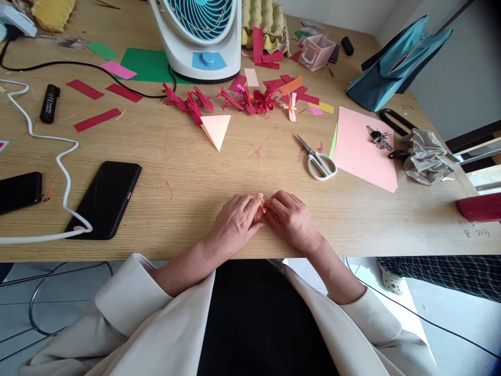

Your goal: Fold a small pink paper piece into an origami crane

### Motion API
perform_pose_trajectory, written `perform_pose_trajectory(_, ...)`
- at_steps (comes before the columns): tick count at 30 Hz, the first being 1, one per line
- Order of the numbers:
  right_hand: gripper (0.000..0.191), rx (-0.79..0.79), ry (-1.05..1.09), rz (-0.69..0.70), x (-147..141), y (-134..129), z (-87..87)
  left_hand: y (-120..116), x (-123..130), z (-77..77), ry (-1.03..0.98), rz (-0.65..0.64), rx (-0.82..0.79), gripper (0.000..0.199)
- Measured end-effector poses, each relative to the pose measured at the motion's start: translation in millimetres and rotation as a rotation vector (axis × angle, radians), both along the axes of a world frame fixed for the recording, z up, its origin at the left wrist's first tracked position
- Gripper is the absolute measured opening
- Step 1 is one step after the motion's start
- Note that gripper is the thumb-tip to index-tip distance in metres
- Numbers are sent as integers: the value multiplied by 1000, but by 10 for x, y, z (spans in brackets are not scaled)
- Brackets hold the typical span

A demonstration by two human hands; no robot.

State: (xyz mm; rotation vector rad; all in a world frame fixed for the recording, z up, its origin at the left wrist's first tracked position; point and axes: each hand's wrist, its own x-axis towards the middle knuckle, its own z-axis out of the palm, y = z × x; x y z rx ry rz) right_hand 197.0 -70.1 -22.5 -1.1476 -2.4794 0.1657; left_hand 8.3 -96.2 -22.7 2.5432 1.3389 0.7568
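Near the table's front edge, my left hand (237,222) and my right hand (290,216) meet, both closed on one small piece of peach paper (260,201). The paper looks folded or crumpled, and my fingers hide most of it. Beyond my hands stands or lies a pale peach paper triangle (217,129). Several cut red paper pieces with fringed ends (193,107) are in a row behind it, with a pale peach fringed piece (291,107) at the row's right. To the right rest white-handled scissors (319,162).
A white fan (201,42) stands at the back. Pink paper sheets (366,151) with keys (379,137) on them lie right, near a teal bag (395,65). At left are a black tablet (107,196), a phone (19,192), a white cable (68,183) and red strips (97,119).
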Motion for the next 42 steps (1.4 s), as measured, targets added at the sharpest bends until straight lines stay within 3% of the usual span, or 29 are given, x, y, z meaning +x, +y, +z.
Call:
perform_pose_trajectory(12,19,-153,188,-13,8,31,21,-34,-98,-31,-37,-53,-47,13)
perform_pose_trajectory(18,18,-357,279,10,53,132,118,18,-105,17,28,-82,-1,16)
perform_pose_trajectory(25,15,-462,296,-86,9,242,184,47,-116,39,92,-111,48,29)
perform_pose_trajectory(31,10,-415,264,-177,-35,247,152,26,-146,-8,189,-137,46,39)
perform_pose_trajectory(42,4,-346,324,-224,-51,235,66,40,-107,74,362,-147,8,52)
